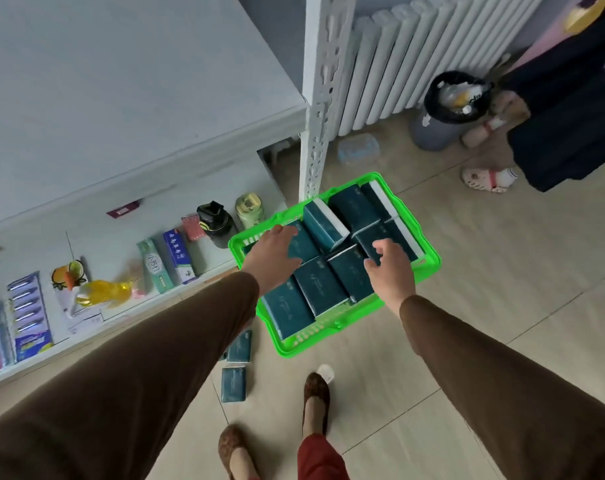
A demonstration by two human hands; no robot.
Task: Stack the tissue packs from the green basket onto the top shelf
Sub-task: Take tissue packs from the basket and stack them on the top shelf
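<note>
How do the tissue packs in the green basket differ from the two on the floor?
The packs in the green basket are many, crowded together, some tilted on edge; the two floor packs lie flat beside the basket, one behind the other. The left hand and right hand reach over the basket packs; neither nears the floor packs. All share dark teal wrapping.
</note>
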